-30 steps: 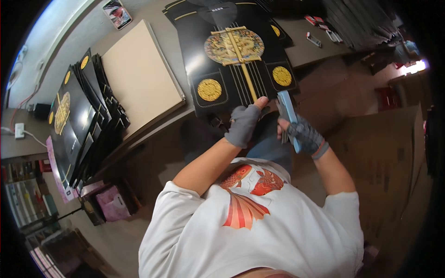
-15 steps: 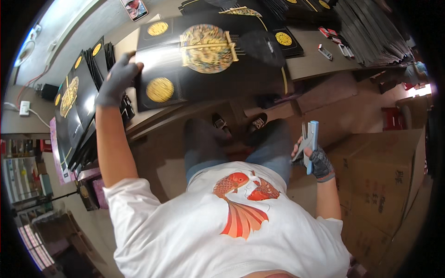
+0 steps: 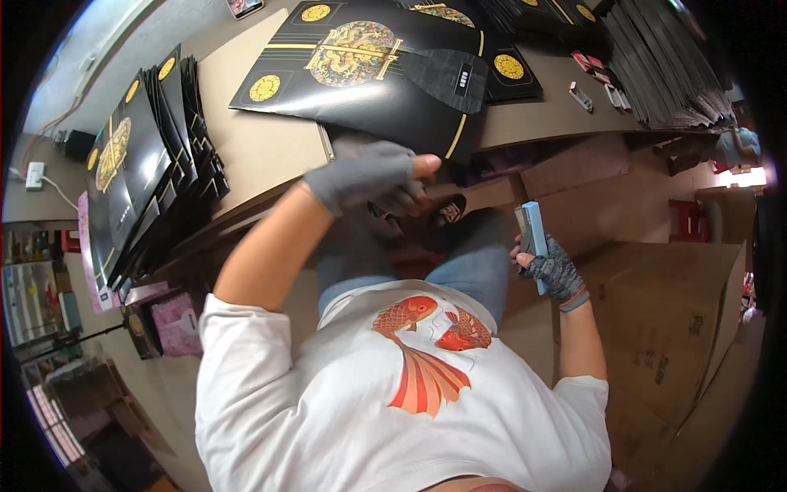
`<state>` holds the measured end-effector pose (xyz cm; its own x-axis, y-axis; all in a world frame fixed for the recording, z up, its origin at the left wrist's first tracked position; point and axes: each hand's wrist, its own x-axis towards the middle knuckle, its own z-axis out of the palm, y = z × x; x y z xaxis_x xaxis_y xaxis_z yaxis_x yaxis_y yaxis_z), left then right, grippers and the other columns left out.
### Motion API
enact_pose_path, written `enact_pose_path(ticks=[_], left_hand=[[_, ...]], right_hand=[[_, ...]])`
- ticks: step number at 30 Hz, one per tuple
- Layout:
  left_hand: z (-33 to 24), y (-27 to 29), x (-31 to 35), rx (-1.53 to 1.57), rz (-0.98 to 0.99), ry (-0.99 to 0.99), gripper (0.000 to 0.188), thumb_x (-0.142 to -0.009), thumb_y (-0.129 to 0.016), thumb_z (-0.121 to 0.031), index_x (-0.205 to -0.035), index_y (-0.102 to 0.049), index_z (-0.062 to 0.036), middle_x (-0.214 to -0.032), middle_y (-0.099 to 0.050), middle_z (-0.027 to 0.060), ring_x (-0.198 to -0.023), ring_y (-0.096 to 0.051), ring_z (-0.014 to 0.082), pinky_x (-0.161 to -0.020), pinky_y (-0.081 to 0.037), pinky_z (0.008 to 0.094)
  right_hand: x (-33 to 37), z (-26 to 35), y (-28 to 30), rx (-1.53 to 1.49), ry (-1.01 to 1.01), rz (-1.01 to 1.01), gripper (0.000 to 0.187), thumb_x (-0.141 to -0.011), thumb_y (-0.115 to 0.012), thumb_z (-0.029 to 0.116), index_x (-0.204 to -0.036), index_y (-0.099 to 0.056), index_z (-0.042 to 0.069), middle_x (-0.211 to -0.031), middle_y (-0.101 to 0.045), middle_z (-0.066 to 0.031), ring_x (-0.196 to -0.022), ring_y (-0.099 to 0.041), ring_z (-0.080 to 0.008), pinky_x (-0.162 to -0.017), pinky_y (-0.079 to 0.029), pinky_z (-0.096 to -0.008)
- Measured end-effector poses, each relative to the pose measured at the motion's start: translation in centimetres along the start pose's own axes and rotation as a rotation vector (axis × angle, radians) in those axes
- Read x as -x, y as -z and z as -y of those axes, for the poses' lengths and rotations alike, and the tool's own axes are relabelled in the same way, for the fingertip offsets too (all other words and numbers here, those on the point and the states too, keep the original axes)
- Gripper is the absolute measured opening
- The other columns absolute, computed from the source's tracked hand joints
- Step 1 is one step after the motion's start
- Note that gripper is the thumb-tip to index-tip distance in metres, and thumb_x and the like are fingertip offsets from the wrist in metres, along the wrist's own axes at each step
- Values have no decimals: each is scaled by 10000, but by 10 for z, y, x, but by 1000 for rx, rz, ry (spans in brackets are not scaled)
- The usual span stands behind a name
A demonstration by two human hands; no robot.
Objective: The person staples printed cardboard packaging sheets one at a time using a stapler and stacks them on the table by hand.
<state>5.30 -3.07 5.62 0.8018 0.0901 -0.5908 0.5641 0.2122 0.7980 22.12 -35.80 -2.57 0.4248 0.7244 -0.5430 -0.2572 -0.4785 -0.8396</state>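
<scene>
My left hand [image 3: 373, 180], in a grey fingerless glove, is just off the table's front edge, holding nothing. Its thumb points right and its fingers are loosely bent and apart. Right beside it, a black printed cardboard piece [image 3: 361, 98] with a gold dragon medallion lies on the table, its front corner jutting over the edge. Whether the hand touches that piece cannot be made out. Low on the right, my right hand [image 3: 556, 271], also gloved, grips a light-blue and grey hand stapler [image 3: 534, 238] upright, its handles close together.
On the table's left stand folded black printed pieces [image 3: 135, 176] in a leaning row. Another black piece [image 3: 512, 70] lies behind the middle one. Small red and white boxes [image 3: 592, 66] and a tall black stack [image 3: 664, 66] are at right. A large carton [image 3: 656, 320] stands beside my right arm.
My left hand has let go of the black piece's left side and moved right and nearer. The piece, raised before, now lies on the table. The stapler's handles have come closer together.
</scene>
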Motion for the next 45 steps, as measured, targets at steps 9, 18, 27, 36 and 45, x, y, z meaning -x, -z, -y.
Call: enact_pose_path(ticks=[9,18,27,36,45], left_hand=[[58,-54,-67,756,-192,-276,378,-948,-546,-322,-1114,-523,17,-1017,-630,143,-840,-657,218,-716,-555,338],[97,-44,-13,673,-227,-261,268,-931,-520,-230,-1031,-519,18,-1002,-628,156,-889,-664,258,-775,-570,348],[88,-51,-2,684,-265,-293,295,-940,-498,-188,-1069,-500,77,-1074,-544,158,-1000,-636,265,-854,-569,366],[92,-52,3,522,-315,-457,360,-939,-523,-150,-1255,-428,-6,-1201,-528,112,-1077,-580,237,-845,-566,362],[82,-11,45,573,-354,-339,477,-908,-515,-95,-1366,-383,-68,-1176,-556,98,-911,-641,164,-598,-584,276]], right_hand=[[-22,48,-13,181,100,89,485,-826,-711,226,-1224,-519,26,-1024,-617,-69,-964,-593,-150,-842,-482,-290],[-36,80,-82,504,134,314,571,-841,-688,310,-1292,-502,14,-1107,-606,-127,-1021,-583,-200,-927,-452,-344],[-49,68,-98,771,88,189,486,-844,-688,366,-1145,-561,6,-846,-619,-98,-767,-619,-202,-722,-502,-367],[-51,72,-97,581,36,242,359,-837,-690,337,-982,-576,29,-770,-626,-63,-654,-600,-128,-638,-503,-296],[-69,69,-12,204,86,-113,317,-867,-681,278,-1002,-547,25,-757,-621,-52,-688,-633,-123,-609,-526,-257]])
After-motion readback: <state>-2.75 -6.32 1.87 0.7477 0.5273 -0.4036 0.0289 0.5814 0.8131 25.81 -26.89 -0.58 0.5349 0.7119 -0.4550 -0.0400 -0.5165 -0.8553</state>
